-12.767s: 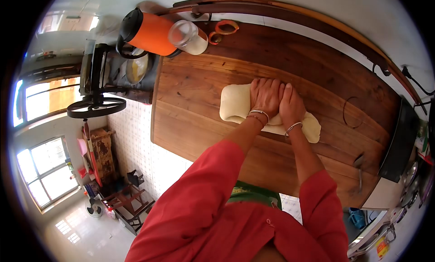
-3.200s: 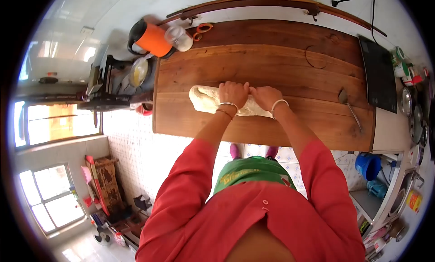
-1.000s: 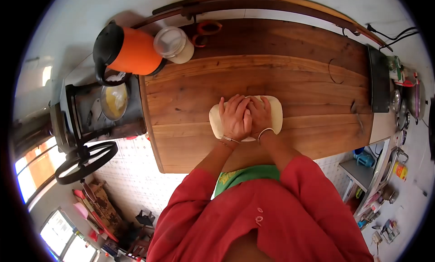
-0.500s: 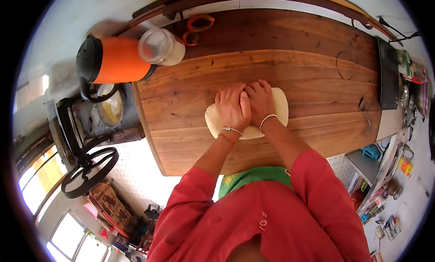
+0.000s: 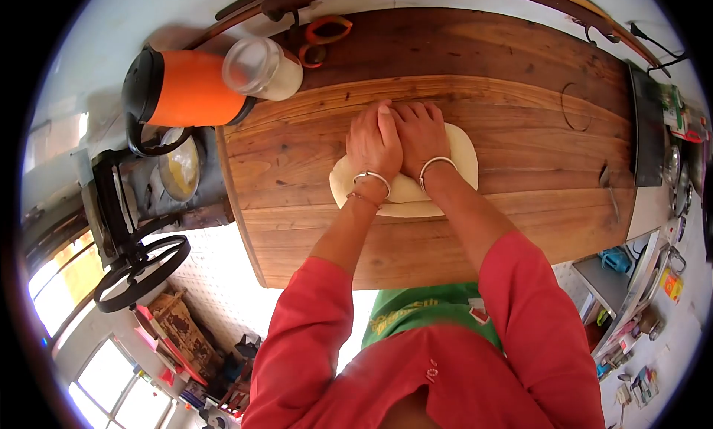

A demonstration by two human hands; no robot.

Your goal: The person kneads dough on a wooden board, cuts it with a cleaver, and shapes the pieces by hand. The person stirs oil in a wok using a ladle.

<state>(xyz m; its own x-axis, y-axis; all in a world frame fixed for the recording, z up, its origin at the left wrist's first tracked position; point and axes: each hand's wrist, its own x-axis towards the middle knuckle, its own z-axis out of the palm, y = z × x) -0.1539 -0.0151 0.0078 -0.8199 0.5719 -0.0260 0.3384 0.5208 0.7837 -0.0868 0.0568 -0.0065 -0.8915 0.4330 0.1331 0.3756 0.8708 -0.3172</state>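
Observation:
A pale slab of dough (image 5: 464,154) lies on the wooden table (image 5: 297,243), with a fold along its near side. My left hand (image 5: 375,141) presses on its left and middle part, fingers close together and pointing away from me. Right beside it, touching, my right hand (image 5: 425,139) bears down on the dough with its fingers bent over the far edge. Both palms are hidden against the dough, which shows on either side of the hands and below them.
At the table's back left stand an orange jug (image 5: 197,87) and a jar of white powder (image 5: 278,73), with orange-rimmed rings (image 5: 327,30) beside them. A bowl (image 5: 180,169) sits left of the table. A spatula (image 5: 609,188) and a black panel (image 5: 645,128) are at right.
Both hands, earlier drawn back over the dough, have pushed forward to its far edge. The dough, a long roll some seconds ago, is now a shorter, wider slab. The view has shifted too.

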